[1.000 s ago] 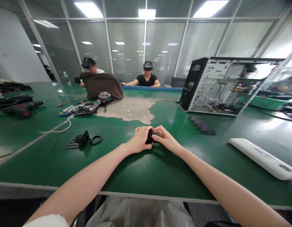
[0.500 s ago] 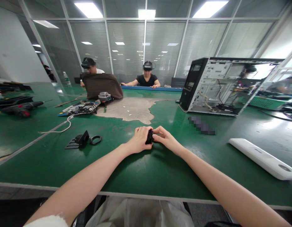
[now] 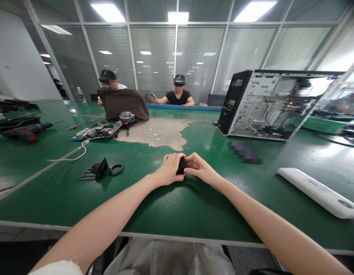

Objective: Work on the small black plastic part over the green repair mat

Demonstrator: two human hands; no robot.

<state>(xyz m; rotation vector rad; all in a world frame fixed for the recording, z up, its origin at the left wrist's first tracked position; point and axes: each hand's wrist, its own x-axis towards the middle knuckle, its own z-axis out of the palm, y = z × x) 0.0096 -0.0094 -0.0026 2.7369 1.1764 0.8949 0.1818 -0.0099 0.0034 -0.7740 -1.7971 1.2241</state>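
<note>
Between my hands, just above the green table, is a small black boxy device with a protruding part on its right side. My left hand wraps round it from the left, thumb below and fingers over the top. From the right, the fingertips and thumb of my right hand pinch the protruding part. Its exact kind cannot be made out. To the left lie a black slotted bracket and a black ring.
An opened computer case stands at the right rear, with a white plastic panel nearer. A circuit board, a white cable and a power drill lie left. Across the table sits a person behind a brown cloth-covered object.
The fingers of my right hand have shifted slightly round the protruding part, the thumb lower now. My left hand stays in place. The person opposite has raised one hand.
</note>
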